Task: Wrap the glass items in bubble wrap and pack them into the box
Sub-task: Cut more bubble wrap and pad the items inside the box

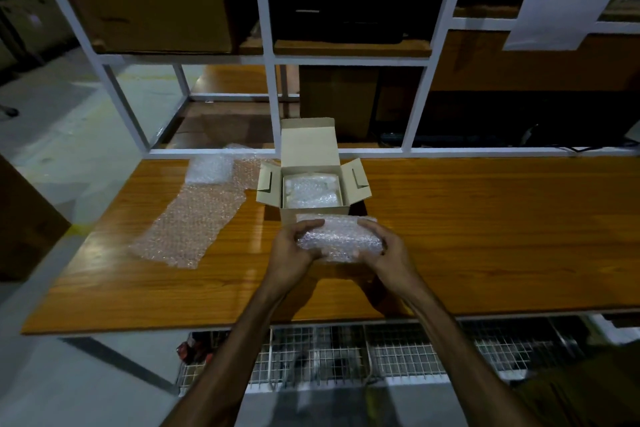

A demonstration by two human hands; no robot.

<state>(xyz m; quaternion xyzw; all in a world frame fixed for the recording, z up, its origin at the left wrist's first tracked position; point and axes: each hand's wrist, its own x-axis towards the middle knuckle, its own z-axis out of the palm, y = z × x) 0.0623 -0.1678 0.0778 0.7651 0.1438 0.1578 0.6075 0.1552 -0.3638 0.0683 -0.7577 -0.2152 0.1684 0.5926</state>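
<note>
Two loose sheets of bubble wrap (194,215) lie left of centre on the wooden table (485,236). At centre, the left hand (294,250) and right hand (384,250) grip a wrapped bundle (339,239) just below the open box (311,180), which already holds another wrapped item (311,191).

Both forearms extend forward and converge toward the centre, bare to the frame edge. Left hand (290,246): palm turned inward, fingers (309,225) curled over the top left end of a bubble-wrapped bundle (341,238), thumb beneath. Right hand (388,248): mirrored pose, fingers curled over the right end, gripping. Wrists roughly level, hands apart, bundle held between them above the bench (485,236).
</note>
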